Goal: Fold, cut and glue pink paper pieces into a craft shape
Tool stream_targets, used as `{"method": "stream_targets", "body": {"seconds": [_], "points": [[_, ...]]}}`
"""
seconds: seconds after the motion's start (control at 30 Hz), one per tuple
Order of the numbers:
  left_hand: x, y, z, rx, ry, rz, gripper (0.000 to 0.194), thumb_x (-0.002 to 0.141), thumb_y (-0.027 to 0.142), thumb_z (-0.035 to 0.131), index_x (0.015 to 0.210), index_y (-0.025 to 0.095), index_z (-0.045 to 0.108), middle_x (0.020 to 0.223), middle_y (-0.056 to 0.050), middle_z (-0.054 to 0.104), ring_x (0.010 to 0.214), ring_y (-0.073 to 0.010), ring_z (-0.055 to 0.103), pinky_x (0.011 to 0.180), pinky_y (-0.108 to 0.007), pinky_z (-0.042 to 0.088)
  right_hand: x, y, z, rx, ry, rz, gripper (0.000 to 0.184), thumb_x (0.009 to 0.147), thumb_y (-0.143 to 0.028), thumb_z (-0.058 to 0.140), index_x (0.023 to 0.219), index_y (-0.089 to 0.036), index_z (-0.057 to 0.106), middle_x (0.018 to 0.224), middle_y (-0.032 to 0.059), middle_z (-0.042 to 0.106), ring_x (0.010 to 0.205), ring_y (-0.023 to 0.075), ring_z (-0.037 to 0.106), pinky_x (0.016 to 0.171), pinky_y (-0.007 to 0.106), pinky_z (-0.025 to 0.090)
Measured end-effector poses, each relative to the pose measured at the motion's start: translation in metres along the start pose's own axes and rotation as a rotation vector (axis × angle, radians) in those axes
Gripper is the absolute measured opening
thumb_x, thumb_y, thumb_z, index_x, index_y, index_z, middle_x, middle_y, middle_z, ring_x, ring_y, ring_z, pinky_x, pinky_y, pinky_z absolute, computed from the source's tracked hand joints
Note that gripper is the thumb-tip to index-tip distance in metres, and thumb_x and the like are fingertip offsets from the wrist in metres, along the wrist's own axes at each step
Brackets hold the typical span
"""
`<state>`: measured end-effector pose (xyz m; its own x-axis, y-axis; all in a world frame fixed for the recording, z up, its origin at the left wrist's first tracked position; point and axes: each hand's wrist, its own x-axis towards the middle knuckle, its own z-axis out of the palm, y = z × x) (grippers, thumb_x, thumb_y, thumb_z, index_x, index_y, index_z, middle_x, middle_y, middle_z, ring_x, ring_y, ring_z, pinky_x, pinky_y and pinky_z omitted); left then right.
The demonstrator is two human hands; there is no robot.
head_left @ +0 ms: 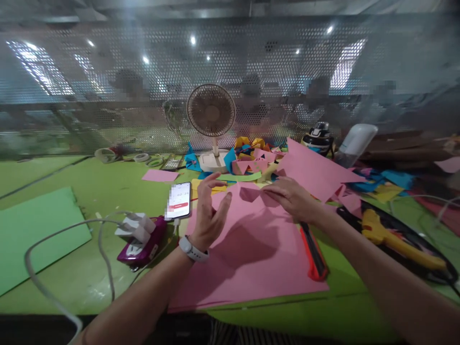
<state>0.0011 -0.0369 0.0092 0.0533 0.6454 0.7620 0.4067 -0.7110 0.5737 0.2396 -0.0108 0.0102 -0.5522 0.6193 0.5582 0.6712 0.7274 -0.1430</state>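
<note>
A piece of folded pink paper (248, 192) stands raised above a large pink sheet (247, 282) that lies flat in front of me. My right hand (293, 197) pinches the right side of the folded paper, fingers pressed together. To its left, my left hand (212, 213) is held up with thumb and fingers apart; it wears a white watch (194, 249) on the wrist. Whether its fingertips touch the paper's left edge is hard to tell. Below my right wrist lies a red and black utility knife (313, 254) on the sheet's right edge.
Left of the sheet are a lit phone (181, 199), a purple power strip (143, 251) with white plugs, looping cables and green paper (39, 235). A fan (211, 112) and coloured paper scraps stand behind. At right, a yellow glue gun (398, 242) rests in a black tray.
</note>
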Motion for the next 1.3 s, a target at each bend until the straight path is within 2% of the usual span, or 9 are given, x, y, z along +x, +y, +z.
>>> {"method": "stream_targets", "body": {"seconds": [0.07, 0.13, 0.27, 0.47, 0.63, 0.73, 0.9, 1.13, 1.3], "points": [[0.001, -0.004, 0.0, -0.032, -0.054, -0.047, 0.02, 0.088, 0.024, 0.047, 0.108, 0.02, 0.05, 0.126, -0.009, 0.047, 0.122, -0.0228, 0.04, 0.101, -0.042, 0.03, 0.0, 0.001, -0.001, -0.007, -0.041, -0.028, 0.025, 0.091, -0.024, 0.044, 0.1, -0.018, 0.066, 0.093, 0.0079, 0.069, 0.087, 0.0217, 0.057, 0.078, 0.036, 0.042], [0.0, -0.009, 0.002, -0.079, -0.232, -0.103, 0.02, 0.091, 0.028, 0.042, 0.107, 0.021, 0.052, 0.121, -0.008, 0.051, 0.117, -0.0217, 0.044, 0.1, -0.04, 0.032, 0.001, -0.002, -0.003, 0.004, -0.086, -0.058, 0.024, 0.09, -0.022, 0.045, 0.099, -0.017, 0.067, 0.091, 0.0083, 0.069, 0.086, 0.0211, 0.057, 0.079, 0.035, 0.042], [-0.002, -0.022, 0.008, -0.154, -0.552, -0.245, 0.031, 0.092, 0.039, 0.037, 0.082, 0.018, 0.056, 0.087, -0.005, 0.058, 0.084, -0.0181, 0.054, 0.078, -0.031, 0.042, 0.003, -0.01, 0.0, 0.031, -0.101, -0.045, 0.024, 0.091, -0.021, 0.044, 0.098, -0.017, 0.067, 0.094, 0.0091, 0.068, 0.088, 0.0206, 0.058, 0.081, 0.036, 0.043], [0.0, -0.034, 0.01, -0.27, -0.568, -0.363, 0.034, 0.089, 0.045, 0.042, 0.07, 0.017, 0.051, 0.072, 0.0, 0.05, 0.069, -0.0135, 0.046, 0.07, -0.025, 0.039, 0.002, -0.002, 0.007, 0.153, 0.073, 0.1, 0.024, 0.09, -0.027, 0.046, 0.105, -0.019, 0.064, 0.104, 0.0091, 0.066, 0.1, 0.0204, 0.057, 0.087, 0.035, 0.043], [0.004, -0.037, 0.01, -0.246, -0.585, -0.415, 0.037, 0.085, 0.051, 0.046, 0.069, 0.018, 0.05, 0.071, 0.001, 0.049, 0.069, -0.0136, 0.045, 0.065, -0.023, 0.037, 0.004, 0.004, -0.01, 0.266, 0.223, 0.26, 0.025, 0.088, -0.032, 0.048, 0.104, -0.021, 0.065, 0.106, 0.0061, 0.065, 0.1, 0.0182, 0.058, 0.089, 0.032, 0.043], [0.002, -0.039, 0.011, -0.284, -0.663, -0.459, 0.04, 0.082, 0.056, 0.046, 0.07, 0.018, 0.05, 0.066, 0.001, 0.047, 0.062, -0.0127, 0.042, 0.059, -0.023, 0.036, 0.007, 0.007, -0.02, 0.388, 0.187, 0.319, 0.027, 0.087, -0.034, 0.047, 0.095, -0.019, 0.068, 0.095, 0.0043, 0.068, 0.089, 0.0166, 0.062, 0.08, 0.029, 0.047], [0.0, -0.04, 0.011, -0.273, -0.727, -0.453, 0.04, 0.081, 0.055, 0.049, 0.066, 0.017, 0.049, 0.06, 0.004, 0.044, 0.055, -0.0106, 0.038, 0.052, -0.022, 0.032, 0.001, 0.004, -0.034, 0.39, -0.008, 0.349, 0.025, 0.084, -0.034, 0.051, 0.091, -0.017, 0.069, 0.085, 0.0029, 0.07, 0.08, 0.0165, 0.064, 0.073, 0.028, 0.048], [0.001, -0.04, 0.014, -0.349, -0.728, -0.517, 0.04, 0.082, 0.053, 0.048, 0.078, 0.016, 0.062, 0.08, -0.005, 0.063, 0.072, -0.0172, 0.055, 0.067, -0.028, 0.042, -0.074, 0.0, -0.084, -0.008, -0.156, 0.417, 0.025, 0.083, -0.029, 0.05, 0.099, -0.02, 0.067, 0.098, 0.0051, 0.068, 0.09, 0.0193, 0.061, 0.08, 0.031, 0.044], [0.002, -0.043, 0.009, -0.218, -0.725, -0.376, 0.028, 0.082, 0.038, 0.048, 0.082, 0.017, 0.067, 0.09, -0.006, 0.066, 0.086, -0.0212, 0.058, 0.079, -0.032, 0.043, -0.152, 0.013, -0.12, -0.415, -0.296, 0.71, 0.024, 0.07, -0.025, 0.061, 0.09, -0.017, 0.069, 0.092, 0.0118, 0.068, 0.083, 0.0248, 0.061, 0.071, 0.032, 0.043]]}}
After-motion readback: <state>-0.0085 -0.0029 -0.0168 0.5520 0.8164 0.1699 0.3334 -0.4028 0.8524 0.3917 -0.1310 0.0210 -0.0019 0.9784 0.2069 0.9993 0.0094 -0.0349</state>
